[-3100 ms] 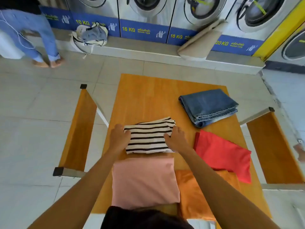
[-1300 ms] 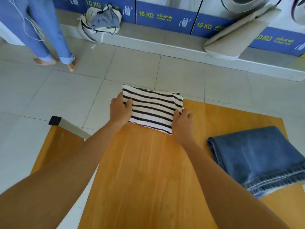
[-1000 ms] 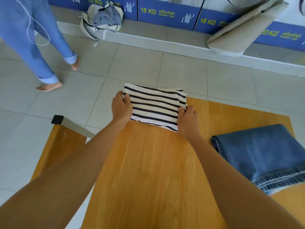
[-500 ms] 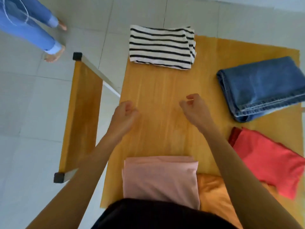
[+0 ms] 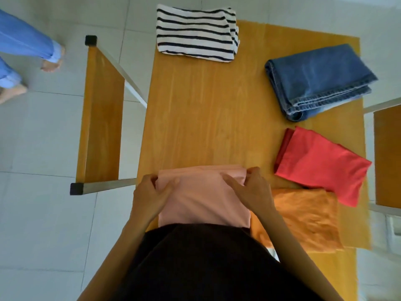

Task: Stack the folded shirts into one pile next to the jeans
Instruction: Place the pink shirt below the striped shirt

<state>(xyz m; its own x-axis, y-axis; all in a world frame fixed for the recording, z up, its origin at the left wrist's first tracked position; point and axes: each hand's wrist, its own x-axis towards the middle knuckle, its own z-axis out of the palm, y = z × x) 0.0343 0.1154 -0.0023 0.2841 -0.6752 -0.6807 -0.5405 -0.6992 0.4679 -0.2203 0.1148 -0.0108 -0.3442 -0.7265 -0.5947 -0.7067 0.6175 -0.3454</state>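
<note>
A folded pink shirt (image 5: 201, 200) lies at the near edge of the wooden table (image 5: 204, 118). My left hand (image 5: 149, 194) grips its left side and my right hand (image 5: 249, 190) grips its right side, thumbs on top. The black-and-white striped shirt (image 5: 195, 32) rests alone at the table's far left corner, overhanging the edge. Folded blue jeans (image 5: 319, 81) lie at the far right. A red shirt (image 5: 319, 164) sits below the jeans, and an orange shirt (image 5: 308, 216) lies at the near right, partly under the red one.
Wooden benches flank the table, one on the left (image 5: 99, 118) and one on the right (image 5: 388, 155). A person's legs in blue trousers (image 5: 23, 46) stand on the tiled floor at the far left. My dark top hides the table's near edge.
I carried the striped shirt to the far left corner and let it go. Both hands came back to the near edge and took hold of the pink shirt's sides.
</note>
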